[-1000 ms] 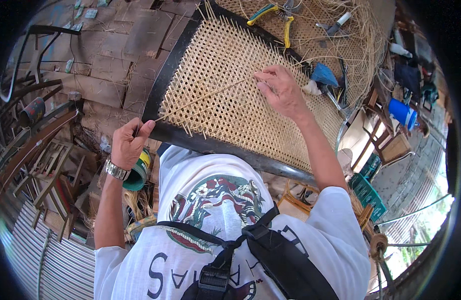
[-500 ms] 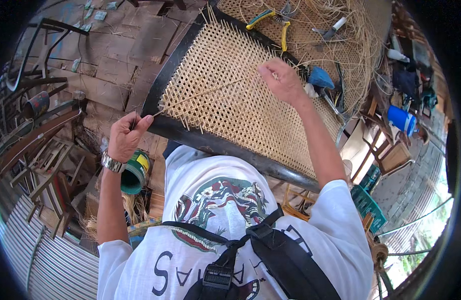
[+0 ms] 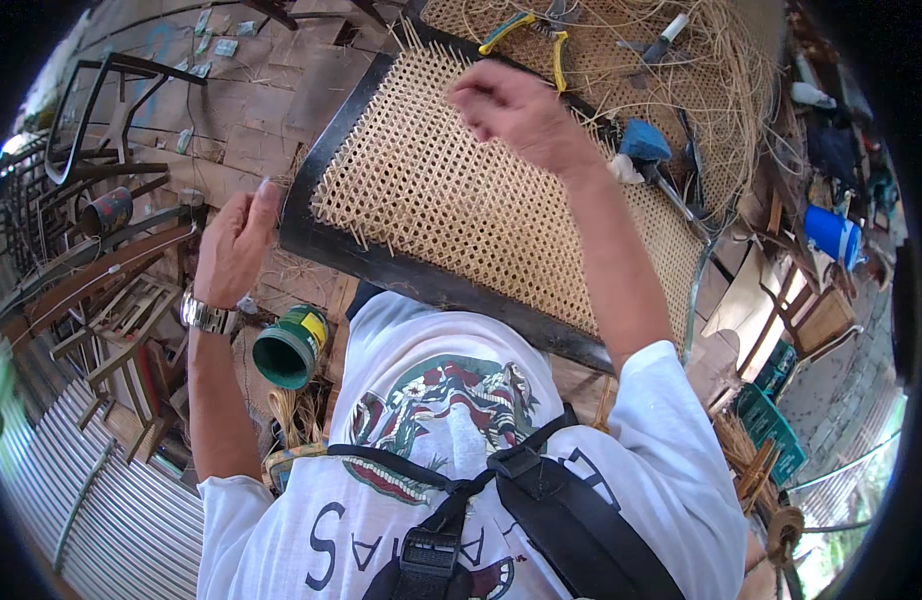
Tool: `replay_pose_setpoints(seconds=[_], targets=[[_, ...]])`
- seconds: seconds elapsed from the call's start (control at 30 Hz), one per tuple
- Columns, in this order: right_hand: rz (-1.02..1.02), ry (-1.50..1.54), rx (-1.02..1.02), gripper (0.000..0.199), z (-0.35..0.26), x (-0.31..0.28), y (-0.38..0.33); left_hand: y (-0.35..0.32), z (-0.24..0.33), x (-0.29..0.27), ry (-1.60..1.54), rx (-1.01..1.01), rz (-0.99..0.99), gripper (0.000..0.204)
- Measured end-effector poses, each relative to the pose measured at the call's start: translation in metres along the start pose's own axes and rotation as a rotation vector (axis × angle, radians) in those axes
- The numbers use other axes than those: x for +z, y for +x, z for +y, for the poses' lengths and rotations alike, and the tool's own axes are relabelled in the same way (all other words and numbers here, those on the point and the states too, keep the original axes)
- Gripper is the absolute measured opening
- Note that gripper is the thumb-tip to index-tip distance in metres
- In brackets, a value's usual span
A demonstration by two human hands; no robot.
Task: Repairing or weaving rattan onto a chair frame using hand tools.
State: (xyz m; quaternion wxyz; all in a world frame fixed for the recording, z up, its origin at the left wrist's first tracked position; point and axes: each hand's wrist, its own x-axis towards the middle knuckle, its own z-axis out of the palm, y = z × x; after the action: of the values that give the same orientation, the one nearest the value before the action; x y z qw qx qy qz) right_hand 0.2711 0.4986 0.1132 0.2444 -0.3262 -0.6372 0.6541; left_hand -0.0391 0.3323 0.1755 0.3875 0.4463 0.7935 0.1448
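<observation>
Both hands, left [image 3: 236, 245] and right [image 3: 521, 115], pinch-closed above the cane panel [image 3: 461, 200]; held strand unclear.

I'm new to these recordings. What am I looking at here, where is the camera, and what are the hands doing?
There is no machine: a person works with bare hands, filmed by a wide fisheye camera worn on the head and looking down, so edges bend. The white T-shirt is the person's own. In front lies a dark frame filled with woven cane panel. The left hand, with a wristwatch, pinches something thin at the frame's edge; the right hand is raised over the weave. Yellow-handled pliers lie beyond, a green can below.
</observation>
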Motion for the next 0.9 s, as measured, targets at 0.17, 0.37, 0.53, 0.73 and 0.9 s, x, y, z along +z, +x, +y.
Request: replay_pose_setpoints(seconds=[0.17, 0.37, 0.53, 0.73, 0.9], targets=[[0.080, 0.212, 0.378, 0.018, 0.018, -0.073, -0.017, 0.025, 0.019, 0.033, -0.172, -0.129, -0.174, 0.023], [-0.068, -0.146, 0.323, 0.018, 0.067, -0.080, -0.006, 0.067, 0.048, 0.099, -0.470, -0.099, -0.592, 0.021], [-0.259, -0.431, 0.400, 0.019, 0.087, -0.078, 0.004, 0.091, 0.072, 0.128, -0.266, -0.117, -0.729, 0.025], [-0.239, -0.510, 0.393, 0.018, 0.083, -0.077, 0.012, 0.108, 0.086, 0.142, 0.054, 0.000, -0.757, 0.033], [-0.288, -0.489, 0.411, 0.017, 0.083, -0.081, 0.019, 0.113, 0.097, 0.144, 0.212, 0.018, -0.799, 0.032]])
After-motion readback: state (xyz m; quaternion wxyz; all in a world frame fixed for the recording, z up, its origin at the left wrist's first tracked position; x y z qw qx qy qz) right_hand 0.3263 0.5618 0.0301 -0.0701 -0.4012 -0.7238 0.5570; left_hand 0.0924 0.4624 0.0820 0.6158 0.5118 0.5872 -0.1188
